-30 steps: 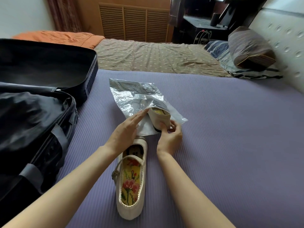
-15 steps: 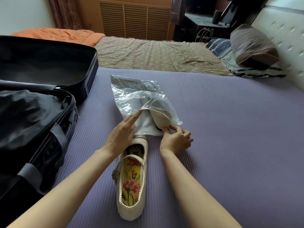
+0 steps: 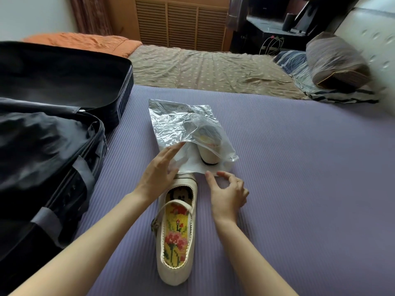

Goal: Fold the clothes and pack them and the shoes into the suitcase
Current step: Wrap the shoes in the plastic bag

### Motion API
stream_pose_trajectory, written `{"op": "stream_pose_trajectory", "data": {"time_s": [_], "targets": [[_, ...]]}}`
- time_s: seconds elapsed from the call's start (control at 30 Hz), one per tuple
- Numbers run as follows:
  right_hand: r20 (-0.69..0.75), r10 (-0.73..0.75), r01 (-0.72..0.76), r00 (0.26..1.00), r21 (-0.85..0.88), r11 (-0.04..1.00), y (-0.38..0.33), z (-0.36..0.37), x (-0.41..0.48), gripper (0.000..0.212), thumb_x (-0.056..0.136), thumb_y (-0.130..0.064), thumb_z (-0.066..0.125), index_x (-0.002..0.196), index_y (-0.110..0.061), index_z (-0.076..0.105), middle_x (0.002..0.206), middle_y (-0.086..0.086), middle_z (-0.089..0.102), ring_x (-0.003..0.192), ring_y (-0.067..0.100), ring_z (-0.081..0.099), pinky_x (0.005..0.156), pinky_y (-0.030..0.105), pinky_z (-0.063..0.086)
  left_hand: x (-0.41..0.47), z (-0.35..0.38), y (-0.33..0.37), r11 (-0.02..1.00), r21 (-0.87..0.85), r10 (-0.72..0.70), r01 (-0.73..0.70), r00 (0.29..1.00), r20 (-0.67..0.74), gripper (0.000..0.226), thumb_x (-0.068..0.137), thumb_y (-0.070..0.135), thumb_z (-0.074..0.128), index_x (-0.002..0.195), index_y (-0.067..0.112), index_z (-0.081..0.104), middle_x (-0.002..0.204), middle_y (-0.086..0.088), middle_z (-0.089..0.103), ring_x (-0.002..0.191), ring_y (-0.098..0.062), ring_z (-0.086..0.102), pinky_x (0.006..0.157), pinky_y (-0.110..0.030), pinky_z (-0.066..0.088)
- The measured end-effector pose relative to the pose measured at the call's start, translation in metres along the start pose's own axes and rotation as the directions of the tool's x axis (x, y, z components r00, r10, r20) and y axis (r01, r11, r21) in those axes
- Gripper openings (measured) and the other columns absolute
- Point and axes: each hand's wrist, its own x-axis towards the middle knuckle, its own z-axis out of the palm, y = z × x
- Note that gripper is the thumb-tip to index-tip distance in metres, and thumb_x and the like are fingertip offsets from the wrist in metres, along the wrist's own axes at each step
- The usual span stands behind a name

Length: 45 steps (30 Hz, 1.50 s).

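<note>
Bagging shoes on the bed (image 3: 299,189), we press our left hand (image 3: 158,176) flat on the plastic bag (image 3: 177,122) holding one shoe (image 3: 210,152), right hand (image 3: 226,195) curled at its lip, grip unclear; next, the loose shoe (image 3: 175,242) needs sliding in

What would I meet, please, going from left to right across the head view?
In order: suitcase → left hand → right hand → striped pillow.
</note>
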Motion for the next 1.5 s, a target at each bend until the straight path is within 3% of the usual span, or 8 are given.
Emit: {"op": "stream_pose_trajectory", "data": {"time_s": [0.23,0.3,0.43,0.57,0.77,0.9,1.27,1.5], "targets": [[0.613,0.042,0.025,0.789,-0.1,0.995,-0.011,-0.058,-0.078,0.037,0.079,-0.052,0.067,0.11,-0.038,0.053,0.102,-0.018,0.056,0.092,-0.002,0.056,0.081,0.025,0.05,0.001,-0.005,0.003,0.997,0.019,-0.073,0.074,0.996,-0.049,0.083,0.081,-0.002,0.068,0.145,0.027,0.024,0.141,-0.006,0.046,0.122,-0.021,0.05,0.092,-0.02,0.041],[0.62,0.065,-0.031,0.782,-0.066,0.997,-0.015,-0.061,-0.082,0.017,0.084,-0.031,0.062,0.1,-0.037,0.063,0.086,-0.011,0.069,0.078,0.004,0.064,0.073,0.035,0.057,0.001,-0.005,0.007,0.996,0.028,-0.085,0.087,0.995,-0.049,0.082,0.082,-0.001,0.067,0.145,0.027,0.023,0.141,-0.006,0.045,0.119,-0.023,0.053,0.094,-0.019,0.037],[0.669,0.069,-0.169,0.74,0.086,0.982,-0.021,-0.089,-0.08,0.031,0.088,-0.006,0.054,0.091,-0.028,0.075,0.078,0.003,0.073,0.063,0.011,0.064,0.05,0.03,0.05,0.003,-0.006,0.009,0.992,0.033,-0.116,0.118,0.991,-0.064,0.09,0.08,-0.003,0.068,0.145,0.032,0.017,0.138,-0.004,0.048,0.101,-0.029,0.06,0.086,-0.021,0.041],[0.673,0.095,-0.246,0.733,0.133,0.96,-0.02,-0.128,-0.068,0.035,0.089,0.001,0.053,0.098,-0.025,0.075,0.081,0.011,0.073,0.058,0.016,0.06,0.045,0.027,0.045,0.004,-0.004,0.003,0.991,0.032,-0.127,0.129,0.99,-0.062,0.092,0.079,-0.003,0.07,0.144,0.033,0.016,0.14,-0.005,0.047,0.118,-0.022,0.054,0.093,-0.02,0.037],[0.683,0.026,-0.176,0.73,0.15,0.973,-0.03,-0.134,-0.04,0.048,0.093,-0.002,0.047,0.076,-0.036,0.077,0.085,0.003,0.074,0.067,0.012,0.065,0.05,0.024,0.049,-0.002,-0.001,-0.003,0.991,-0.015,-0.137,0.136,0.989,-0.064,0.091,0.079,-0.005,0.069,0.142,0.036,0.017,0.142,-0.006,0.046,0.129,-0.019,0.045,0.092,-0.006,0.035],[0.704,0.029,-0.15,0.709,0.111,0.982,-0.026,-0.104,-0.016,0.038,0.094,-0.004,0.045,0.087,-0.027,0.075,0.085,0.009,0.072,0.068,0.012,0.061,0.051,0.025,0.049,-0.004,-0.004,-0.001,0.993,-0.037,-0.115,0.113,0.992,-0.058,0.077,0.085,-0.007,0.059,0.145,0.026,0.026,0.141,-0.006,0.046,0.128,-0.023,0.046,0.105,-0.031,0.04],[0.689,0.041,-0.21,0.724,0.163,0.964,-0.004,-0.066,0.019,0.033,0.098,-0.011,0.043,0.1,-0.028,0.071,0.088,0.001,0.074,0.081,0.021,0.06,0.071,0.036,0.046,-0.017,-0.014,-0.018,0.991,0.018,-0.134,0.136,0.988,-0.077,0.073,0.082,-0.018,0.052,0.142,0.019,0.036,0.147,-0.007,0.036,0.135,-0.02,0.035,0.11,-0.031,0.031],[0.634,-0.02,-0.196,0.773,0.269,0.943,-0.02,-0.031,0.011,0.032,0.098,-0.009,0.045,0.09,-0.028,0.07,0.079,-0.001,0.07,0.07,0.016,0.057,0.056,0.025,0.042,-0.021,-0.012,-0.016,0.995,0.034,-0.096,0.098,0.993,-0.063,0.07,0.083,-0.017,0.05,0.144,0.013,0.035,0.153,-0.007,0.025,0.134,-0.014,0.029,0.103,-0.031,0.037]]}}
